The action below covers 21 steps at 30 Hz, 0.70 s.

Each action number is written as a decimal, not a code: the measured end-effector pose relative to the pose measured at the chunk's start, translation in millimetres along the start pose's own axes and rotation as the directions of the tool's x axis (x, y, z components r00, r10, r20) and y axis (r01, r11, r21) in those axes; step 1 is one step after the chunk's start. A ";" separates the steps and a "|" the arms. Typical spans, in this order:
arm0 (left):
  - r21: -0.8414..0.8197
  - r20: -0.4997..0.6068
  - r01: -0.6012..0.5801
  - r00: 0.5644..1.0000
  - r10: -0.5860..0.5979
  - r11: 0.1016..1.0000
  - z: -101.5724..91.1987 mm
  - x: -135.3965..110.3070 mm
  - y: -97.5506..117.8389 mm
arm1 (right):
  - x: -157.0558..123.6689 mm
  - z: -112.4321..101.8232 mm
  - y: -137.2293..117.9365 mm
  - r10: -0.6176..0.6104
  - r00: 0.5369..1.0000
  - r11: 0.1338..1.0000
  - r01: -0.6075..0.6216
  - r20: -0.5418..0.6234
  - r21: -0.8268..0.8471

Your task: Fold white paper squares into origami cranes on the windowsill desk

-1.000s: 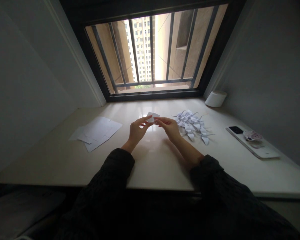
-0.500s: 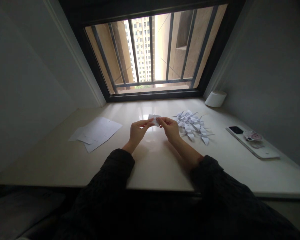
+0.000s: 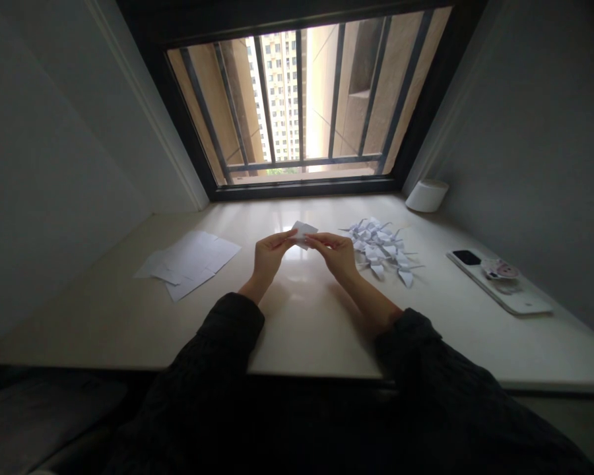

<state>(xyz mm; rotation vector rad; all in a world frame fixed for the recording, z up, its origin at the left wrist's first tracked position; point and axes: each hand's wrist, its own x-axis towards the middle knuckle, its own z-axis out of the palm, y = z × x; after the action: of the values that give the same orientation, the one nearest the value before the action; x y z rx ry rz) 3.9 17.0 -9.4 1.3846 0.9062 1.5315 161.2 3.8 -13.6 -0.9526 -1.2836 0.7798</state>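
Observation:
A small folded piece of white paper (image 3: pixel 304 231) is held up between my two hands, over the middle of the pale counter (image 3: pixel 297 330). My left hand (image 3: pixel 272 254) pinches its left edge between thumb and fingers. On the opposite side my right hand (image 3: pixel 335 253) grips its lower right edge, with the fingertips close together. Just right of that hand lies a pile of folded white paper cranes (image 3: pixel 379 247). The exact folds in the held paper are too small to make out.
Loose white paper sheets (image 3: pixel 198 260) overlap on the counter at the left. At the right lies a white phone (image 3: pixel 505 284) with a round grip on its back. A white cylindrical object (image 3: pixel 427 196) stands in the back right corner, beside the barred window (image 3: pixel 301 105).
The paper has turned in my fingers and shows more of its face. My left hand has shifted slightly left and up, and the two hands are a little farther apart.

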 end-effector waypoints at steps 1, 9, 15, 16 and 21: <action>0.003 -0.010 0.011 1.000 -0.010 1.000 0.5 -0.5 1.0 | -0.2 0.3 0.6 0.002 1.000 1.000 -0.002 -0.014 0.003; 0.039 -0.035 0.082 0.996 -0.081 0.996 2.9 -4.7 3.2 | -2.1 5.4 -3.1 0.141 0.989 0.980 -0.133 -0.047 0.152; 0.018 -0.033 0.107 0.994 -0.106 0.994 3.0 -4.8 2.6 | -2.5 7.8 -5.4 0.160 0.986 0.974 -0.149 -0.054 0.171; 0.014 -0.034 0.109 0.994 -0.108 0.994 3.2 -4.9 2.8 | -2.5 7.9 -4.9 0.158 0.986 0.973 -0.147 -0.052 0.176; 0.013 -0.038 0.100 0.994 -0.099 0.995 4.1 -5.5 3.8 | -2.7 7.3 -1.6 0.165 0.984 0.972 -0.151 -0.065 0.182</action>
<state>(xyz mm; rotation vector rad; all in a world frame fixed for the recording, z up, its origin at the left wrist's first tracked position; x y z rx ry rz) 7.7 10.3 -7.5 1.3057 0.9958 1.4821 153.6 1.7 -13.2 -0.9405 -1.0593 0.9536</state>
